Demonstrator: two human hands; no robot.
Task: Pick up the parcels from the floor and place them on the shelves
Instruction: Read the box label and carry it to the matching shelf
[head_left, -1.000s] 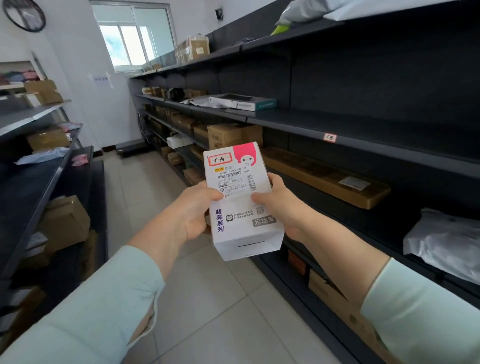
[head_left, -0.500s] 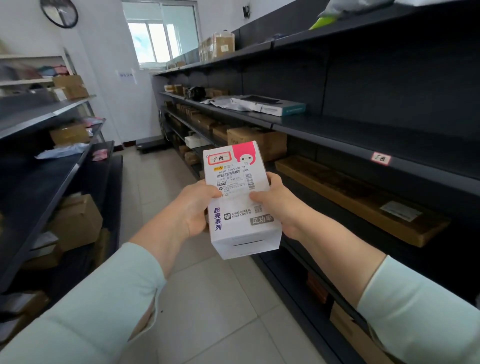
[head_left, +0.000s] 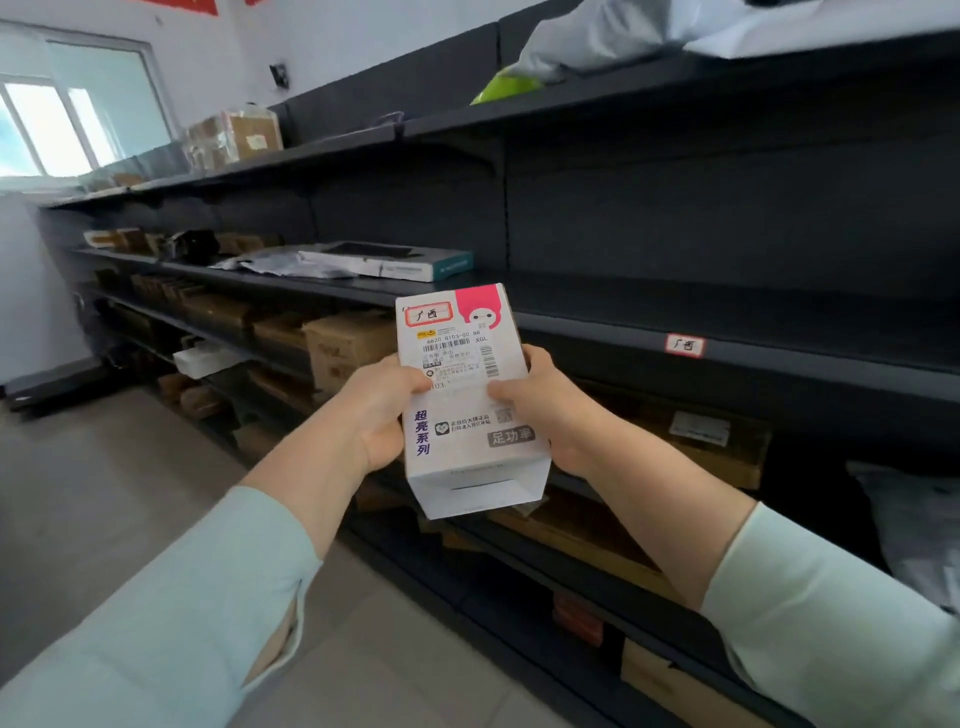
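A window lights the room on the left, above a grey floor. Long dark shelves with brown boxes run along the right. The parcel is a white box with a pink corner, up in the air before the shelves. The left grip and right grip each curl round one side.
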